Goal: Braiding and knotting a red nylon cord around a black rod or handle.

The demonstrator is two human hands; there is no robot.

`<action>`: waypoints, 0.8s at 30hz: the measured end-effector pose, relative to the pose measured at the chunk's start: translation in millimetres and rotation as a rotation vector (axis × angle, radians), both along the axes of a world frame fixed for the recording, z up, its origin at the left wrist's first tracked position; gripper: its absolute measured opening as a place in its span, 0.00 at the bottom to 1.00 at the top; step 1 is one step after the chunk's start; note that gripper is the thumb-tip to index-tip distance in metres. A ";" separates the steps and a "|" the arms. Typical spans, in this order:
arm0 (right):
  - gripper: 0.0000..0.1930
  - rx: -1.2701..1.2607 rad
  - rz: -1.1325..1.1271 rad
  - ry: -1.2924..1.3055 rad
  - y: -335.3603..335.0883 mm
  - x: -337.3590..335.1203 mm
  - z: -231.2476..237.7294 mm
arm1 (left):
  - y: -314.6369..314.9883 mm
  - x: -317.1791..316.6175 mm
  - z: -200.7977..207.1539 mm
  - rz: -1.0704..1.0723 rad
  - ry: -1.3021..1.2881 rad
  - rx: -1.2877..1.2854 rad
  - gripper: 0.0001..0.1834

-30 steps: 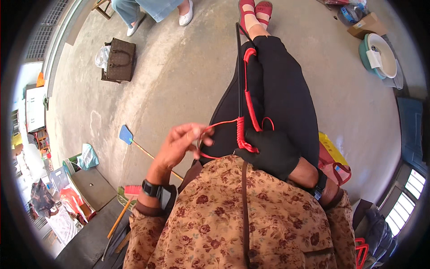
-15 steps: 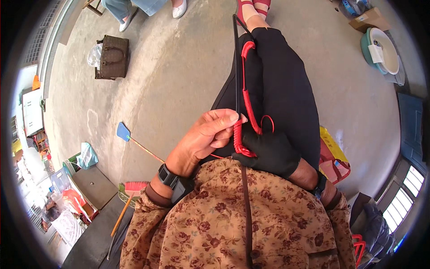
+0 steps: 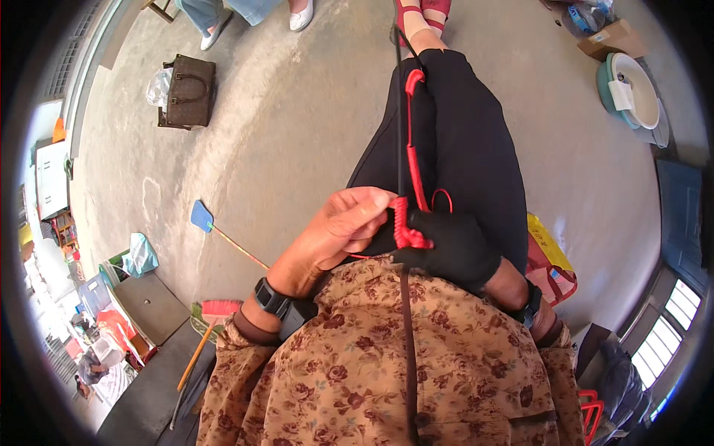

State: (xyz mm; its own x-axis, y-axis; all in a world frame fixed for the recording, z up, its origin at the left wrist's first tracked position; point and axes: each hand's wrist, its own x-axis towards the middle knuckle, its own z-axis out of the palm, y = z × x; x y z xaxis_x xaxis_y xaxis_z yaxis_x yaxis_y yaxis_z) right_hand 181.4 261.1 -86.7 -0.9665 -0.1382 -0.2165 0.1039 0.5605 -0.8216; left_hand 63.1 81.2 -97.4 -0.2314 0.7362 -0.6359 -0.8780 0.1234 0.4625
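Bright red cord (image 3: 401,223) is coiled in tight turns around the lower end of a thin black strand (image 3: 402,141) above my lap. At the top of that coil my left hand (image 3: 349,223) pinches with thumb and forefinger, bare and closed. My right hand (image 3: 454,249), in a black glove, closes around the coil's lower end from the right; its fingertips are partly hidden. The black strand runs up past my knees and bends back there. Its returning side carries a second red-wrapped stretch (image 3: 417,178), with a small loose red loop beside my glove.
A blue fly swatter (image 3: 201,216) and a red-headed broom (image 3: 222,308) lie at left, near a grey box (image 3: 152,305). Farther off stands a brown handbag (image 3: 190,91), with another person's legs behind it. Basins (image 3: 632,93) and a yellow-and-red bag (image 3: 549,256) are at right.
The top of the black strand has shifted slightly right and looks narrower. My hands have moved a little, and the red coil sits more upright between them.
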 end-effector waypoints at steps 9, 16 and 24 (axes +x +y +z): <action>0.17 -1.001 -0.881 -0.150 47.1 12.4 2.9 | -56.2 15.4 20.8 0.056 -0.025 0.030 0.12; 0.16 -1.053 -1.251 0.146 88.0 30.3 22.8 | -61.9 23.4 15.3 0.109 -0.323 0.326 0.12; 0.13 -0.629 -1.057 0.183 78.4 12.9 19.4 | -9.7 1.1 27.6 0.351 0.304 0.404 0.17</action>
State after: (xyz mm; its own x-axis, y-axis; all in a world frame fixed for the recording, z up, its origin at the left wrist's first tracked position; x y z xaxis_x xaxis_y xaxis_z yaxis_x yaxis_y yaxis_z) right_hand 194.3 339.5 -67.3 -0.6759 0.6951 -0.2449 0.1203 -0.2239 -0.9672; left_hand 64.1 71.5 -69.8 -0.6310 0.7521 -0.1901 -0.6559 -0.3865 0.6484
